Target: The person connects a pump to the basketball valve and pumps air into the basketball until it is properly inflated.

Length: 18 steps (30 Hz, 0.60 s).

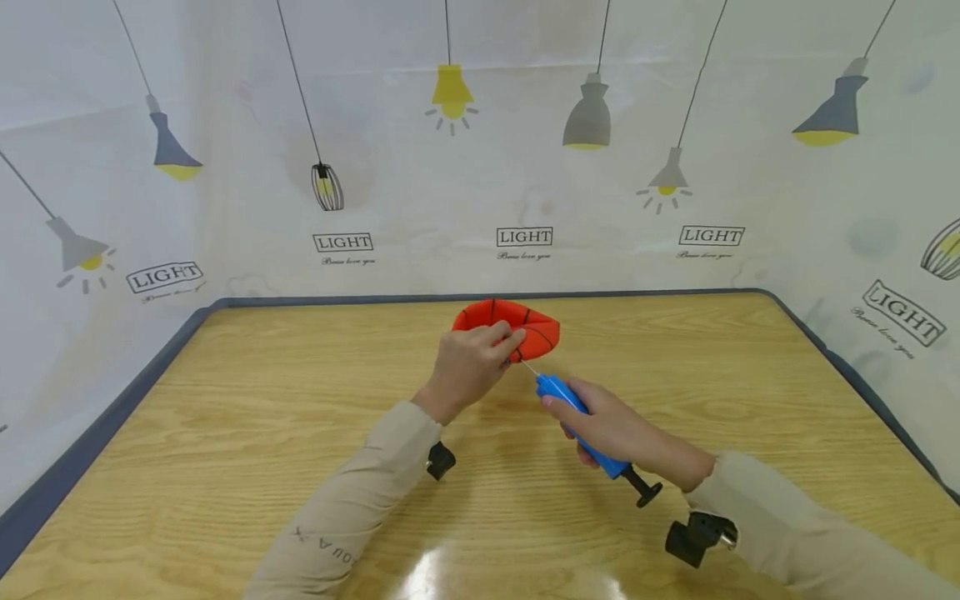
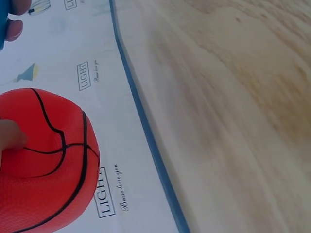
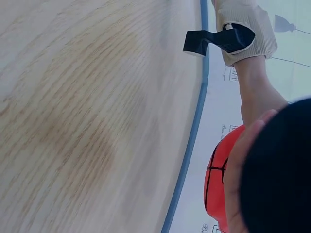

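A deflated red basketball (image 1: 542, 340) with black seams, caved in on one side, is gripped by my left hand (image 1: 472, 367). In the left wrist view the crumpled ball (image 2: 53, 170) shows a fingertip pressed into its dent. My right hand (image 1: 611, 421) grips the blue barrel of a hand pump (image 1: 558, 390), its black T-handle (image 1: 647, 492) pointing back toward me. From the pump's tip a thin needle (image 1: 531, 367) reaches the ball's near side. The right wrist view has the pump's dark end large in front, with part of the ball (image 3: 216, 179) behind my fingers.
Both hands are over a wood-grain table (image 1: 262, 433) with a dark blue edge strip (image 1: 360, 298). A white backdrop (image 1: 420, 183) printed with lamps stands around its back and sides. Black camera mounts (image 1: 701, 537) hang under both wrists.
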{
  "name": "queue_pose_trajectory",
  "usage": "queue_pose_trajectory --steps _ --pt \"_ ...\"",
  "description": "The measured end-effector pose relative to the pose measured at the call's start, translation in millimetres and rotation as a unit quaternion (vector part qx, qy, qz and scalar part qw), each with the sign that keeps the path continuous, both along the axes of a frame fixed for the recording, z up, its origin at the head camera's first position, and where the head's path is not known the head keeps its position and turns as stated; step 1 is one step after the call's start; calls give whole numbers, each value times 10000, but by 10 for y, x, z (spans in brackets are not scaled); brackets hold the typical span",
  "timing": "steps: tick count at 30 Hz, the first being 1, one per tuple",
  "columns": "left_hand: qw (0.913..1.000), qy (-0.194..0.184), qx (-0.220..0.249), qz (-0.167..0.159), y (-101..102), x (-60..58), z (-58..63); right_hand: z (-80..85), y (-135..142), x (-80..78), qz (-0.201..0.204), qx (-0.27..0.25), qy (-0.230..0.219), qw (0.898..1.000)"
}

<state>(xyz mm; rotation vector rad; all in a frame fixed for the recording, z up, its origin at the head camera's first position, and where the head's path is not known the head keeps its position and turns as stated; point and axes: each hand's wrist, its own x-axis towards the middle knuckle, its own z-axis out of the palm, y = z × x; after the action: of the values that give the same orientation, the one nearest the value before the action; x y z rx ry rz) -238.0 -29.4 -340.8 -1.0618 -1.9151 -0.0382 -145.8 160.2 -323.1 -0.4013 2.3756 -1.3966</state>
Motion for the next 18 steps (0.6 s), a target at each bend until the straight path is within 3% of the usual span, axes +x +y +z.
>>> queue_pose_trajectory --steps 3,6,10,12,18 --pt "9999 130 -46 -47 9 23 35 23 -3 10 -29 -75 -175 9998" --pt "9997 208 -78 -115 12 44 56 50 1 6 -7 -403 -660 9970" --pt "9994 246 -78 -233 11 60 61 91 15 -16 140 -1176 -1594 9801" --pt "9993 256 -58 -273 12 64 60 107 12 -24 177 -1332 -1804 9744" --pt "9991 273 2 -327 -2 69 67 119 -56 -30 250 -695 -1071 9915"
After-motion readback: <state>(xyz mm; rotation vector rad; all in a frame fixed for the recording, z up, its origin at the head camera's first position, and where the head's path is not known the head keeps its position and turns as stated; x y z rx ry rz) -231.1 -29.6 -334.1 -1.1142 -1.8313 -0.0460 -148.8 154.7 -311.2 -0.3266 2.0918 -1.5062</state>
